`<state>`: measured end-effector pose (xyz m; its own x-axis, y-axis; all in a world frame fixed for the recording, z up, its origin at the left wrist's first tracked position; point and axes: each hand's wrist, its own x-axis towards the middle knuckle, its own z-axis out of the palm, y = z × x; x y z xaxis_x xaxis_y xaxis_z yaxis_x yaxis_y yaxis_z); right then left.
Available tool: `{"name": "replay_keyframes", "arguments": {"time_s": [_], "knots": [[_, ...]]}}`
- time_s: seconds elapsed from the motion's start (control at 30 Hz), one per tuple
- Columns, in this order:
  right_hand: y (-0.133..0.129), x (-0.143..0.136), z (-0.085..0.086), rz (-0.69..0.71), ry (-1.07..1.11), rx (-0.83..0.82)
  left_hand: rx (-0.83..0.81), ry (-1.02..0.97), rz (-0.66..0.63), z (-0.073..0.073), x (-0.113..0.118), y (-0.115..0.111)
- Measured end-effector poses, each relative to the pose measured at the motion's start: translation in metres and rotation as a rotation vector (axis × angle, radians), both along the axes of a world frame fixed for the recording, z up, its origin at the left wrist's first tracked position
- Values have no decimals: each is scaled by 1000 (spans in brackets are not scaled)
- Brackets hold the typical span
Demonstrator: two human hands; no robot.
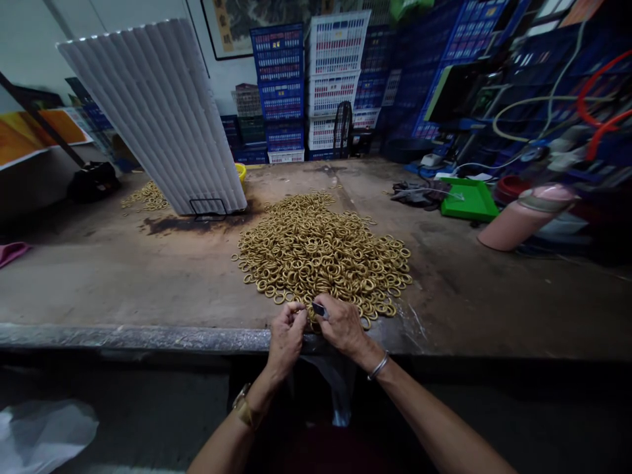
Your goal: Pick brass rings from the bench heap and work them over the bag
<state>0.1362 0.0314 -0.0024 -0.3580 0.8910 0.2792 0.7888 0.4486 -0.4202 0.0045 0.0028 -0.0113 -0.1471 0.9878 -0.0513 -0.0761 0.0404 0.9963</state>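
Observation:
A large pile of brass-coloured rings [326,247] lies on the worktable [118,283], reaching close to its front edge. At the near side of the pile, my right hand [340,324] is closed around a small dark tool [319,309] whose flat end sticks out toward the left. My left hand [288,332] is beside it, fingers curled and thumb against them in a pinch; what lies between the fingertips is too small to make out. Rings lie just beyond both hands.
A ribbed grey-white panel [168,118] leans in a wire stand at the back left, near a smaller ring heap [147,197]. A green tray [469,198] and pink bottle [521,217] stand right. Stacked crates [279,85] rise behind.

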Motion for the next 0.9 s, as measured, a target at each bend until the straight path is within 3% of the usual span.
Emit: {"name": "replay_keyframes", "arguments": {"time_s": [0.2, 0.3, 0.43, 0.63, 0.9], "knots": [[1, -2, 2, 34, 7, 18, 7, 74, -113, -4, 0, 4], [3, -5, 1, 5, 111, -4, -31, 50, -99, -5, -1, 6], [7, -8, 2, -107, 400, -198, 51, 112, -5, -4, 0, 5], [10, -10, 2, -114, 660, -587, 234, 326, 72, -6, 3, 4], [12, -14, 0, -95, 781, -669, 261, 377, 20, -9, 1, 6]]}}
